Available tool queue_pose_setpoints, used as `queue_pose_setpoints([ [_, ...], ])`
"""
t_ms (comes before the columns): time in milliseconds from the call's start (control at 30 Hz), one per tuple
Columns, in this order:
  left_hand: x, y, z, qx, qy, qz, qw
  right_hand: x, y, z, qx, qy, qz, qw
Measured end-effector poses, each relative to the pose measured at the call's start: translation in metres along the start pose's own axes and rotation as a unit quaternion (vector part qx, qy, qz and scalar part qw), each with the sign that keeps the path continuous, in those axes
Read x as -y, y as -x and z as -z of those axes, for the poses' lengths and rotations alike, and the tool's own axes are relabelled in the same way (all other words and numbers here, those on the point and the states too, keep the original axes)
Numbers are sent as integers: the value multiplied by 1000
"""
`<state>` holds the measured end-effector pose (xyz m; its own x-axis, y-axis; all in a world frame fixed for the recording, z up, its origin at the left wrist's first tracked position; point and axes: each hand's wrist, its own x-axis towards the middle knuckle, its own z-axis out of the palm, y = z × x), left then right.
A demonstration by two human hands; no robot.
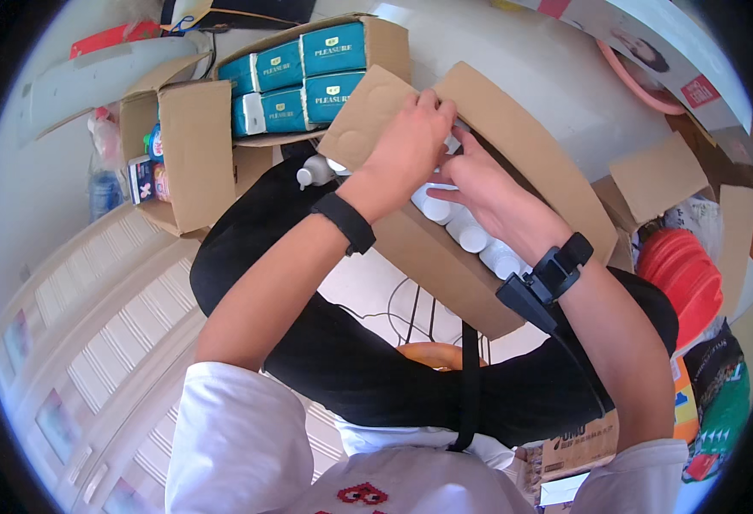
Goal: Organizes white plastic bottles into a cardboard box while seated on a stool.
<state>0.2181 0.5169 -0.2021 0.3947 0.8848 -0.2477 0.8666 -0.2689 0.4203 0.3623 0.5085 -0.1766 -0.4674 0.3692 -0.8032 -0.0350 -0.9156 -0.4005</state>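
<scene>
An open cardboard box [440, 270] rests across my lap, its flaps folded outward. Inside stand several white bottles [473, 238] in a row with their white caps up. My left hand [418, 138] bends over the box's left end, beside a short flap [368, 115]; its palm side is hidden, so whether it grips anything cannot be seen. Close against it, my right hand [482, 183] reaches over the bottles with fingers spread. A partly hidden translucent item lies between the hands. Outside the box's left end is a grey-white bottle [315, 172] with a narrow nozzle.
Behind, a carton [386, 45] holds several teal tissue packs [334, 48]. A smaller open box [196, 154] with packaged goods stands to the left. Stacked red plastic items [680, 283] and another open box [659, 180] are at right. Below my lap is an orange rounded object [434, 353].
</scene>
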Motion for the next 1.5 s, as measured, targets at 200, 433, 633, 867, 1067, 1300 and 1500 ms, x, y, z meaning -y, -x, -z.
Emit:
queue_pose_setpoints([
  [200, 4, 2, 13, 24, 24, -43, 998, -5, 31, 5, -90, -32, 74, 993],
  [433, 11, 20, 68, -28, -14, 2, 1000, -11, 86, 24, -40, -38, 166, 985],
  [633, 52, 82, 95, -68, -92, 65, 991, -24, 118, 43, 10, 65, 252, 966],
  [867, 97, 175, 27, 121, -149, 145, 971, -12, 114, 39, -57, 0, 229, 972],
  [1067, 109, 208, 6, 206, -174, 195, 943, 4, 128, 6, -108, -20, 211, 971],
  [1300, 93, 204, -3, 199, -209, 124, 949, 18, 145, -23, -86, -3, 285, 955],
  [1500, 79, 189, -9, 223, -224, 121, 941, 35, 141, -9, -122, -24, 268, 955],
])
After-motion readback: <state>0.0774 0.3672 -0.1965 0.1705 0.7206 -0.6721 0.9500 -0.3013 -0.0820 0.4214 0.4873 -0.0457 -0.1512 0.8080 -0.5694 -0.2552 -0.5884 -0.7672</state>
